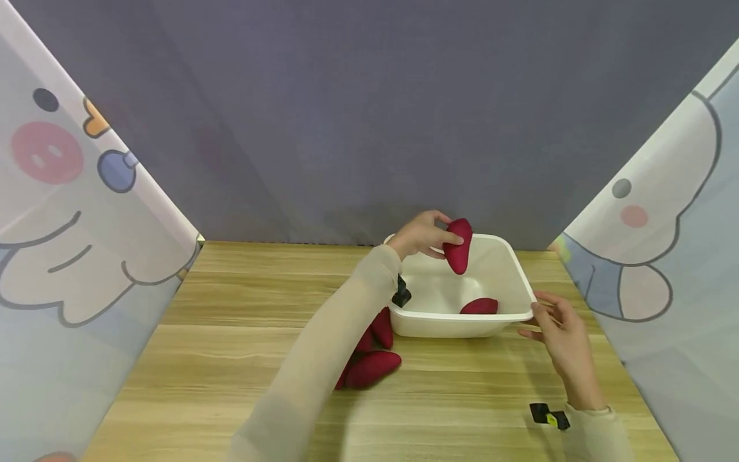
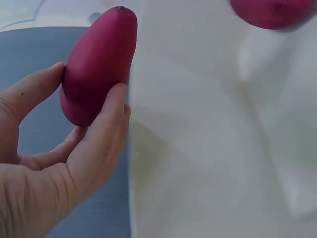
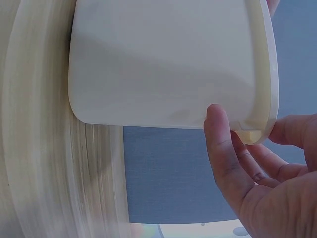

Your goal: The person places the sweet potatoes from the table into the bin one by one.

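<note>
My left hand [image 1: 421, 236] pinches a dark red, smooth sweet potato [image 1: 458, 255] between thumb and fingers. It is held up over the far part of a white plastic basin [image 1: 450, 326]. In the left wrist view the sweet potato [image 2: 101, 64] tilts, its narrow end upward. Another sweet potato [image 1: 480, 307] lies inside the basin near the front wall. At the basin's right front corner, my right hand [image 1: 562, 337] grips the rim. The right wrist view has the thumb on the rim side and the fingers [image 3: 223, 148] under and along the outer wall.
Several more sweet potatoes [image 1: 374, 369] lie in a pile on the wooden table [image 1: 242, 359], left of the basin and partly hidden by my left forearm. A grey curtain [image 1: 369, 122] stands behind the table, with cartoon-printed cloths [image 1: 86, 212] at both sides.
</note>
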`<action>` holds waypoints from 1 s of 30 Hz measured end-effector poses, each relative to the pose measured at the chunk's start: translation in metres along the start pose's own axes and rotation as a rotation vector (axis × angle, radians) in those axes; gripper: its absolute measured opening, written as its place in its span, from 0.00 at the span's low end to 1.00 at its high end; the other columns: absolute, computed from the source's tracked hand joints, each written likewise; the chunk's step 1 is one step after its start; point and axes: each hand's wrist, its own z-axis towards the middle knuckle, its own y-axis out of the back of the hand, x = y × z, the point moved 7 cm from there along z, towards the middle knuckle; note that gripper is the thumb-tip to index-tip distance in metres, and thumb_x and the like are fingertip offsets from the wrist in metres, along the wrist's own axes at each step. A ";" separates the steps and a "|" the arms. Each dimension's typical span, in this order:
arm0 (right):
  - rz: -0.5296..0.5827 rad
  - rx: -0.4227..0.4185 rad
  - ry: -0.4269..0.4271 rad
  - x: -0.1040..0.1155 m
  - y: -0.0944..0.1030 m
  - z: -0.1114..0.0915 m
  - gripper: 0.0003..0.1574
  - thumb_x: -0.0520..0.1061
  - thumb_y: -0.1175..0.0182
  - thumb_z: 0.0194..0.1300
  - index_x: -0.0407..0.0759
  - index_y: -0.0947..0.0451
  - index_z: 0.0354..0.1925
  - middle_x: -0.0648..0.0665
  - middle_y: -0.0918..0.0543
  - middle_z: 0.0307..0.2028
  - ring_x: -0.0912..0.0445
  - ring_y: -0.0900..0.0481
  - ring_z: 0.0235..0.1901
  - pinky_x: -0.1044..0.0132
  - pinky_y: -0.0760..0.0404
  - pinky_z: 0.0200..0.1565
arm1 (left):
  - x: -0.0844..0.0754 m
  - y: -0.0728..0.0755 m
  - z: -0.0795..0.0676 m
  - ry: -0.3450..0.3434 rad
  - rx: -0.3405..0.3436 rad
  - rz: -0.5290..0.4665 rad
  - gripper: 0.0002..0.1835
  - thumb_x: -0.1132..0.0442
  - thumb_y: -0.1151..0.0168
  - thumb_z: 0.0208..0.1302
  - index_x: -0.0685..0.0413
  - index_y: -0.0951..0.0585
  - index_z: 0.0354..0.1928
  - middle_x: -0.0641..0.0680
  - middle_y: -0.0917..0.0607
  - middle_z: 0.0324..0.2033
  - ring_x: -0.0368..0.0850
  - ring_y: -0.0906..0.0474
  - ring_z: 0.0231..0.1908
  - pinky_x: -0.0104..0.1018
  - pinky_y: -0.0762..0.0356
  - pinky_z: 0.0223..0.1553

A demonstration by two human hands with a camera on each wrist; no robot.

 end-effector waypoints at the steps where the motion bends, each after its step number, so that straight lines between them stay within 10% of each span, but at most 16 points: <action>1: -0.001 -0.001 -0.001 0.000 0.000 0.000 0.23 0.39 0.45 0.76 0.26 0.33 0.62 0.50 0.16 0.42 0.60 0.15 0.33 0.62 0.12 0.30 | 0.004 -0.003 0.002 0.013 0.007 0.004 0.28 0.69 0.28 0.60 0.62 0.30 0.59 0.58 0.19 0.41 0.57 0.16 0.40 0.49 0.13 0.41; 15: 0.049 0.000 0.000 -0.001 -0.003 0.003 0.23 0.36 0.46 0.75 0.23 0.34 0.61 0.52 0.16 0.41 0.59 0.14 0.32 0.62 0.13 0.29 | 0.010 -0.003 -0.001 0.044 0.019 0.031 0.31 0.67 0.27 0.59 0.64 0.30 0.62 0.57 0.21 0.46 0.63 0.19 0.50 0.46 0.13 0.42; 30: 0.037 -0.003 -0.020 -0.001 0.000 0.008 0.22 0.37 0.46 0.76 0.27 0.33 0.62 0.52 0.17 0.40 0.60 0.15 0.33 0.64 0.13 0.30 | -0.016 0.068 -0.088 -0.100 -0.035 0.190 0.29 0.62 0.28 0.62 0.54 0.27 0.63 0.61 0.23 0.57 0.52 0.19 0.50 0.44 0.13 0.42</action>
